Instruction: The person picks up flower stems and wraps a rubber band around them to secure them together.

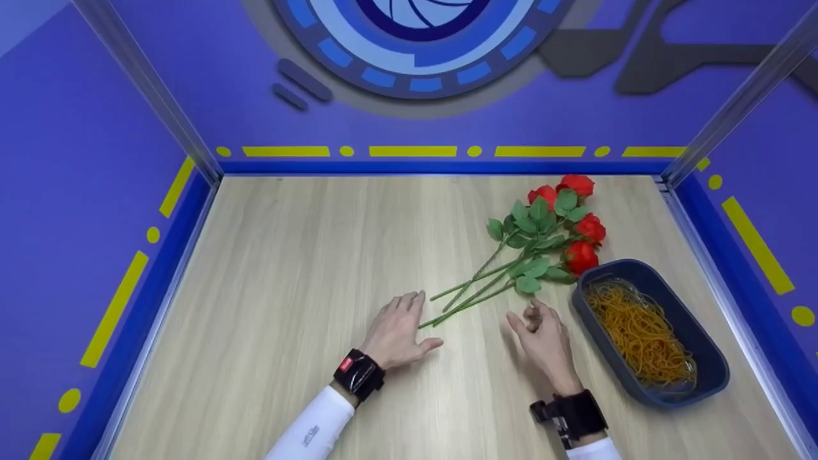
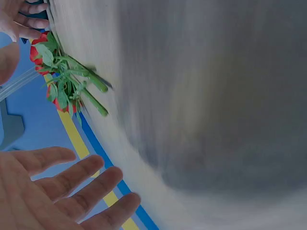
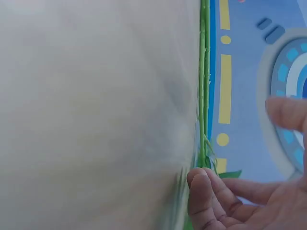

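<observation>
Several red artificial roses (image 1: 583,257) lie in a loose bunch on the table, blooms toward the far right. Their green stems (image 1: 476,291) cross and fan out toward the near left. My left hand (image 1: 396,329) is just left of the stem ends, fingers extended and thumb spread, holding nothing. In the left wrist view, that hand (image 2: 62,191) has its fingers apart, away from the roses (image 2: 61,98). My right hand (image 1: 546,342), fingers loosely bent and holding nothing, hovers on the near side of the leaves. In the right wrist view, its fingertips (image 3: 199,184) overlap the stems (image 3: 203,96).
To the right of my right hand stands a dark blue bin (image 1: 613,367), with a tangled heap of yellow-brown rubber bands (image 1: 642,332) inside. Blue printed panels (image 1: 409,134) wall the wooden table (image 1: 287,275) at the back and both sides.
</observation>
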Demonstrator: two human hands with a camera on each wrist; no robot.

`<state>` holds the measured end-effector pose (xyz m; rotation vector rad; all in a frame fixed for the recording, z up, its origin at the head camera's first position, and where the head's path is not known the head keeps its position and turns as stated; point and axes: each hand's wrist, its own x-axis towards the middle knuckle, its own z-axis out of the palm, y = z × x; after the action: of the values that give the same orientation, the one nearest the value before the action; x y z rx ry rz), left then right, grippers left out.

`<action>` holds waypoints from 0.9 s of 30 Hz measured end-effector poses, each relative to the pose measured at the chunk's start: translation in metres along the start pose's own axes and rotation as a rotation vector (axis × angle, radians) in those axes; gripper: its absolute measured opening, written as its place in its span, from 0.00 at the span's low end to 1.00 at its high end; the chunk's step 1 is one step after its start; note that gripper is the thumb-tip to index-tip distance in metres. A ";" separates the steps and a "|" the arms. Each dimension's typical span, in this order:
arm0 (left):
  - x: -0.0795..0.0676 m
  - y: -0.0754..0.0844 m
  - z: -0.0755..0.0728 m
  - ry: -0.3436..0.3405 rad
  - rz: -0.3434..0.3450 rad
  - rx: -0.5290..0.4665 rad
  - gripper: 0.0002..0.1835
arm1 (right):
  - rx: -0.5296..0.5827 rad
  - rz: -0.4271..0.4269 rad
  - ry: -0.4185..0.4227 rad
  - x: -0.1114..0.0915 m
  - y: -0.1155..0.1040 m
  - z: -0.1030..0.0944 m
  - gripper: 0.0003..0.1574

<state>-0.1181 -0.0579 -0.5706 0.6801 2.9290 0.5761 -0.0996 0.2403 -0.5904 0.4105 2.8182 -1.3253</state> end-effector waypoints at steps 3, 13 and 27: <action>0.010 0.003 0.003 -0.018 -0.001 0.008 0.51 | 0.085 0.055 -0.031 0.009 -0.002 0.002 0.44; 0.046 0.016 0.007 -0.091 -0.024 0.071 0.40 | 0.345 0.162 -0.099 0.031 -0.010 0.009 0.41; 0.078 0.016 0.018 -0.018 -0.040 0.066 0.19 | 0.670 0.297 -0.099 0.046 -0.021 0.022 0.36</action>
<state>-0.1788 -0.0037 -0.5809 0.6284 2.9492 0.4687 -0.1510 0.2219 -0.5938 0.7000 2.0544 -2.0963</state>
